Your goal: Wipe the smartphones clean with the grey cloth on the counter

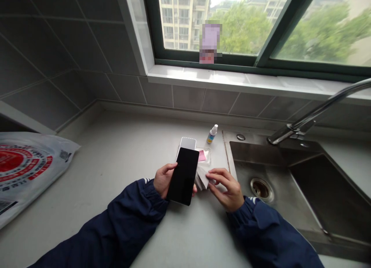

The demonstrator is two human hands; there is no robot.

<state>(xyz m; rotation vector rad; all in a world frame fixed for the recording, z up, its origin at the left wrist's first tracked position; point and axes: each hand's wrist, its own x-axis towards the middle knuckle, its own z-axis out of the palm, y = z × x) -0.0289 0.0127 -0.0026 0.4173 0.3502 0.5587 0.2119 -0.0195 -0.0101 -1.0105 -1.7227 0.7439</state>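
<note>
A black-screened phone (183,177) lies tilted in my left hand (164,179), with the thumb on its left edge and fingertips showing at its right edge. My right hand (227,189) pinches a small grey cloth with a zigzag edge (203,176), just right of the phone. Behind the phone, a white rectangular object (188,143) shows its upper end. A clear case or bag (207,153) with a pink piece (202,156) lies beside it. The small spray bottle (211,134) with a white cap stands upright farther back.
To the right is a steel sink (278,175) with a drain and a chrome faucet (307,119). A white plastic bag with red print (31,167) lies at the far left of the counter (116,144). Behind the counter are a tiled wall, a white sill (237,78) and a window.
</note>
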